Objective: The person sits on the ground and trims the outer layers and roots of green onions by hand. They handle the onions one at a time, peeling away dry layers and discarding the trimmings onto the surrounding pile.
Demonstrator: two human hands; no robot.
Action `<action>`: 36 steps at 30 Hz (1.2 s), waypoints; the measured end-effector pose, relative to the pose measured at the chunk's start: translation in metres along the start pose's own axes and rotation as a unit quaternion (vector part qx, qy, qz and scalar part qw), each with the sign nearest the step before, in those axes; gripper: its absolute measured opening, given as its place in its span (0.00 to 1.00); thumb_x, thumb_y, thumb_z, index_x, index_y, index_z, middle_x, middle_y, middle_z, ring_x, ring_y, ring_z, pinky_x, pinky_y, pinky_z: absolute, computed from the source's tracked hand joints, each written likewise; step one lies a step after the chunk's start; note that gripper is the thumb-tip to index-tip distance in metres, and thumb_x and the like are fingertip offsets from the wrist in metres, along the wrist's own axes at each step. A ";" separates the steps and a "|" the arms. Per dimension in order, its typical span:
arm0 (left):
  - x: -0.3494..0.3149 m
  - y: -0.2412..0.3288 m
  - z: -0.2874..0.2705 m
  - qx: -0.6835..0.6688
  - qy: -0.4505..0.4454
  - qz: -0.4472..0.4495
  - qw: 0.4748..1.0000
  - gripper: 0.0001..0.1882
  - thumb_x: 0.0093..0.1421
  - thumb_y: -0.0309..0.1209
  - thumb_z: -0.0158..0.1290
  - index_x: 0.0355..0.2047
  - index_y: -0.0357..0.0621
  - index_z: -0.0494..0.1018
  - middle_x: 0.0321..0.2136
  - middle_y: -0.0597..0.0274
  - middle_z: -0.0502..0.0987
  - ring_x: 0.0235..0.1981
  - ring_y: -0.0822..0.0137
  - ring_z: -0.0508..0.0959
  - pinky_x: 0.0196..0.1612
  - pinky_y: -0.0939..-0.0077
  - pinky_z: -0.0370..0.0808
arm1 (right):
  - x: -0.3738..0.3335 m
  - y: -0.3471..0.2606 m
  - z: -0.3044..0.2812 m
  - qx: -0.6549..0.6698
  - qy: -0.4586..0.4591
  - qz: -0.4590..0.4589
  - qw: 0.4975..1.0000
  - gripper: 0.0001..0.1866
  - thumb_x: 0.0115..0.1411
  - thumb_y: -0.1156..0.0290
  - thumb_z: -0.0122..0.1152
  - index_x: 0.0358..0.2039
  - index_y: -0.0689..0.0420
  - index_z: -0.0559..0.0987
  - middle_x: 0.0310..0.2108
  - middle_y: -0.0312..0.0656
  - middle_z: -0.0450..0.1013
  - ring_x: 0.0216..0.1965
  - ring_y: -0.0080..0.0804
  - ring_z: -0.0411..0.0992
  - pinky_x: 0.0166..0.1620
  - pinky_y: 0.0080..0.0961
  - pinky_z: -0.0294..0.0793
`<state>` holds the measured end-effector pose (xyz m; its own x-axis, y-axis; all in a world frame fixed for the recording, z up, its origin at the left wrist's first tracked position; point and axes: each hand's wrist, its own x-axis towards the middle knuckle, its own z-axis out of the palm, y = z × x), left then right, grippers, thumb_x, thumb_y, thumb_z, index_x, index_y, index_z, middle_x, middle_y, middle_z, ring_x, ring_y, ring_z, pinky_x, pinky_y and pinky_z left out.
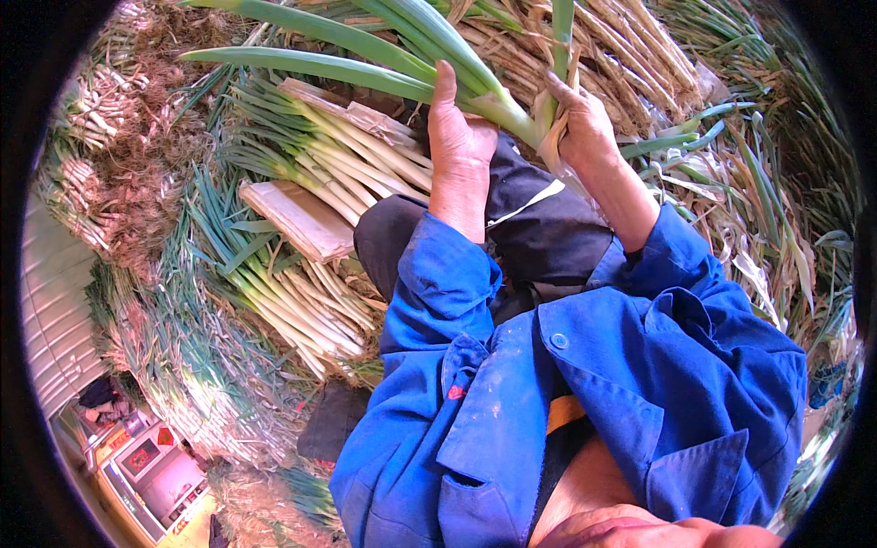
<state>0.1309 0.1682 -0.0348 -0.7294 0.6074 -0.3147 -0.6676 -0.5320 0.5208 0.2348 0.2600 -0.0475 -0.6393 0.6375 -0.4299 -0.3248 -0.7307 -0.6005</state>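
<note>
A large green onion (501, 108) lies across my two hands over my lap, its long leaves fanning to the upper left. My left hand (459, 137) is closed around its stalk, thumb up along the leaves and fingers mostly hidden behind. At the stalk's lower part, my right hand (585, 126) pinches an upright outer leaf (563, 32) with pale dry skin at its base. This leaf stands apart from the others. A thin pale strip of peel (528, 203) hangs below, across my dark trousers.
Peeled green onions (352, 164) lie in a bundle left of my knee, beside a folded pale pack (297, 219). Another white-stalked bundle (292, 310) is nearer. Unpeeled dry-skinned stalks (621, 55) lie ahead. Leaf scraps (731, 201) cover the right side; rooty bundles (110, 110) are piled far left.
</note>
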 end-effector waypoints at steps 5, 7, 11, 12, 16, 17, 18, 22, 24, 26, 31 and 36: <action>-0.020 -0.034 0.000 0.150 0.049 -0.011 0.987 0.33 0.51 0.53 0.56 0.45 0.38 0.62 0.32 0.62 0.69 0.35 0.63 0.72 0.39 0.67 0.73 | -0.008 0.006 0.007 -0.005 -0.027 -0.074 0.997 0.06 0.59 0.70 0.55 0.30 0.59 0.74 0.22 0.37 0.70 0.21 0.25 0.68 0.26 0.21 0.69; -0.018 -0.044 0.007 0.172 0.069 0.073 0.980 0.23 0.51 0.36 0.60 0.42 0.39 0.64 0.28 0.62 0.68 0.27 0.67 0.72 0.29 0.73 0.73 | -0.015 0.006 0.017 -0.055 -0.052 -0.130 0.989 0.08 0.60 0.68 0.54 0.30 0.58 0.74 0.22 0.35 0.69 0.22 0.23 0.67 0.26 0.20 0.68; -0.008 -0.027 0.042 0.171 0.132 0.074 0.974 0.14 0.48 0.22 0.59 0.29 0.45 0.63 0.18 0.68 0.64 0.14 0.72 0.65 0.15 0.73 0.68 | -0.023 -0.004 0.016 -0.008 -0.071 -0.112 0.991 0.11 0.62 0.66 0.50 0.25 0.56 0.71 0.18 0.34 0.65 0.18 0.24 0.62 0.27 0.21 0.68; -0.001 -0.021 0.042 0.155 0.123 0.074 0.977 0.13 0.49 0.22 0.57 0.27 0.46 0.63 0.15 0.70 0.62 0.12 0.73 0.63 0.15 0.75 0.65 | -0.022 -0.008 0.012 0.015 -0.044 -0.089 0.995 0.11 0.63 0.65 0.48 0.25 0.55 0.68 0.16 0.32 0.60 0.17 0.23 0.59 0.25 0.23 0.65; 0.039 0.024 0.025 0.056 0.110 0.049 0.991 0.14 0.54 0.27 0.51 0.17 0.50 0.59 0.11 0.73 0.57 0.10 0.76 0.60 0.13 0.78 0.61 | -0.049 -0.037 -0.052 -0.032 -0.092 -0.051 0.994 0.06 0.63 0.66 0.47 0.33 0.55 0.69 0.18 0.27 0.56 0.16 0.16 0.54 0.18 0.17 0.56; 0.041 0.038 0.016 0.037 0.095 0.049 0.994 0.13 0.55 0.30 0.51 0.18 0.50 0.59 0.12 0.73 0.57 0.11 0.76 0.60 0.14 0.78 0.61 | -0.054 -0.045 -0.075 -0.179 -0.016 -0.108 0.978 0.09 0.64 0.68 0.45 0.42 0.56 0.69 0.19 0.26 0.57 0.17 0.14 0.56 0.18 0.16 0.56; 0.042 0.051 0.006 0.021 0.082 0.051 0.995 0.13 0.57 0.33 0.50 0.19 0.51 0.59 0.12 0.73 0.57 0.11 0.76 0.59 0.16 0.79 0.60 | -0.060 -0.053 -0.100 -0.256 -0.028 -0.169 0.951 0.14 0.64 0.69 0.45 0.49 0.57 0.69 0.20 0.26 0.59 0.19 0.13 0.57 0.19 0.15 0.58; 0.049 0.070 -0.009 -0.014 0.047 0.061 0.997 0.12 0.56 0.38 0.53 0.25 0.50 0.62 0.12 0.72 0.58 0.13 0.75 0.61 0.20 0.78 0.61 | -0.098 -0.117 -0.179 -0.728 -0.077 -0.218 0.645 0.19 0.55 0.66 0.58 0.45 0.60 0.70 0.27 0.47 0.72 0.27 0.38 0.70 0.33 0.32 0.68; 0.051 0.073 -0.014 -0.026 0.026 0.049 0.998 0.11 0.57 0.40 0.52 0.29 0.52 0.62 0.15 0.72 0.58 0.14 0.75 0.60 0.20 0.79 0.61 | -0.110 -0.146 -0.214 -0.832 -0.081 -0.205 0.509 0.25 0.47 0.63 0.67 0.42 0.59 0.69 0.31 0.51 0.73 0.34 0.51 0.72 0.36 0.37 0.70; 0.054 0.079 -0.019 -0.046 0.019 0.064 0.997 0.13 0.57 0.42 0.52 0.30 0.51 0.62 0.14 0.72 0.58 0.14 0.75 0.60 0.20 0.79 0.60 | -0.125 -0.174 -0.237 -0.862 -0.014 -0.185 0.471 0.21 0.48 0.66 0.66 0.42 0.58 0.71 0.33 0.49 0.74 0.35 0.46 0.74 0.37 0.34 0.73; 0.058 0.084 -0.030 -0.102 -0.050 0.051 0.992 0.15 0.58 0.46 0.50 0.31 0.49 0.64 0.14 0.71 0.57 0.14 0.74 0.61 0.21 0.78 0.59 | -0.186 -0.303 -0.435 -0.955 0.133 -0.117 0.236 0.20 0.53 0.74 0.52 0.48 0.59 0.71 0.44 0.51 0.72 0.44 0.47 0.71 0.46 0.36 0.71; 0.052 0.123 -0.047 -0.133 -0.052 0.099 0.985 0.19 0.59 0.51 0.46 0.28 0.49 0.62 0.16 0.69 0.59 0.13 0.74 0.60 0.20 0.79 0.60 | -0.219 -0.288 -0.370 -0.877 0.166 -0.092 0.441 0.19 0.59 0.69 0.48 0.50 0.57 0.70 0.44 0.51 0.71 0.43 0.45 0.72 0.45 0.36 0.71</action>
<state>0.0035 0.1068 -0.0241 -0.8395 0.5256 -0.1382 -0.5392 -0.7738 0.3323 0.7262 0.4209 -0.0300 -0.4817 0.8605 -0.1659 0.8760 0.4676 -0.1181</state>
